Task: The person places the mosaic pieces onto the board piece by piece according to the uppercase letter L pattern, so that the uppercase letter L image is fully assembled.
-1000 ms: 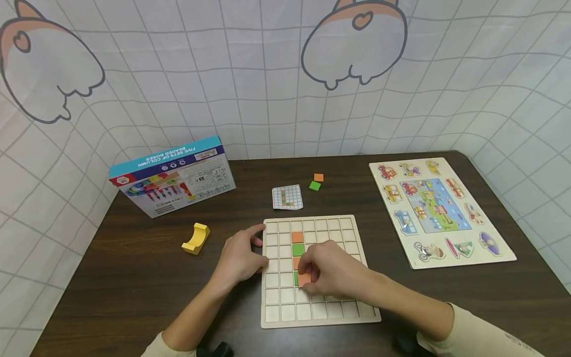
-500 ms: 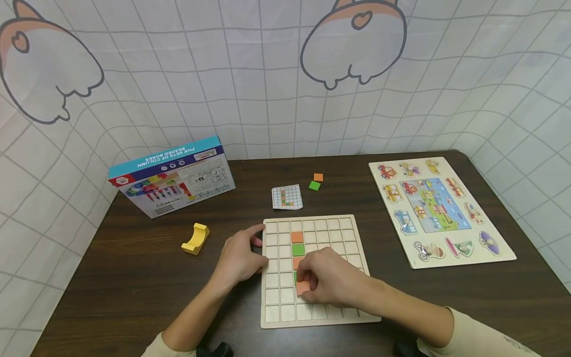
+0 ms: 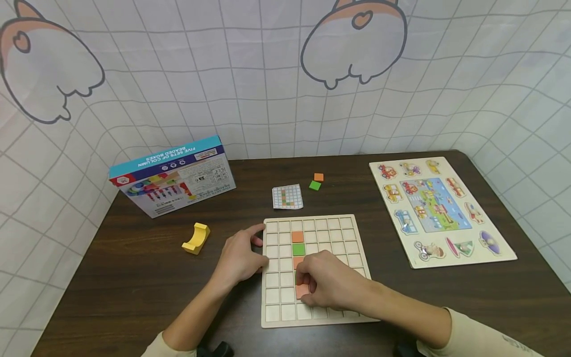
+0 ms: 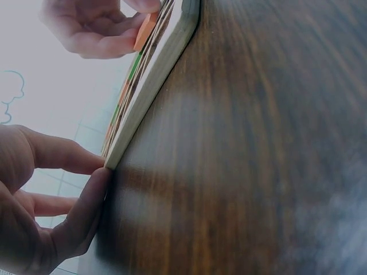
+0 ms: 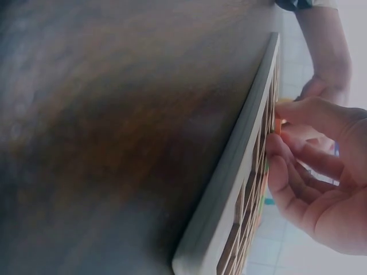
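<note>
The orange tile (image 3: 302, 291) had been brought slightly nearer over the board (image 3: 273, 314) on the desk (image 3: 134, 297), to the near end of the column of tiles (image 3: 298, 249), which was seemingly lengthened by one; whether it was seated could not be told. It was pinched by the right hand (image 3: 329, 280). The board's left edge was touched by the left hand (image 3: 241, 255), thumb and forefinger apart.

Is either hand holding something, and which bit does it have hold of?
The right hand pinches an orange tile by its edges; the left hand just touches the side of the board.
</note>
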Motion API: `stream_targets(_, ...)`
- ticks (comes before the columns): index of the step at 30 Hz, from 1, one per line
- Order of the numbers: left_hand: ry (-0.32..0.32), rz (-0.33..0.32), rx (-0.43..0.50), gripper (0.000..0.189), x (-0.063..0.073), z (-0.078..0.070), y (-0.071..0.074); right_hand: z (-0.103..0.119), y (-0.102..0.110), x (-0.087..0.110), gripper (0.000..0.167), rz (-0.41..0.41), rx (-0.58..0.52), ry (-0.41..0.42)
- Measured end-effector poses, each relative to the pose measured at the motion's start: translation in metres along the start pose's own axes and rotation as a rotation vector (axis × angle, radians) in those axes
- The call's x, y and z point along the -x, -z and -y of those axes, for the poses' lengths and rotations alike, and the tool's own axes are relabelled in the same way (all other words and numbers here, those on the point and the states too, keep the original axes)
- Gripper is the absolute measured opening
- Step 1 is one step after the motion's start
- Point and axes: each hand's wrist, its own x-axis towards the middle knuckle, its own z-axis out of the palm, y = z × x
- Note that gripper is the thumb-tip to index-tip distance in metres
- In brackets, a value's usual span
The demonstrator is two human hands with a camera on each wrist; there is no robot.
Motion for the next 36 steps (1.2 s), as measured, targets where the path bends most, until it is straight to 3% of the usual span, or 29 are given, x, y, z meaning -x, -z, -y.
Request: stream_targets(36,-0.008,0.0,-0.014,0.079,-0.0005,0.0018,-0.0003,0.0007,-0.0021,0.0016,0.022,-0.014,0.024,0.016)
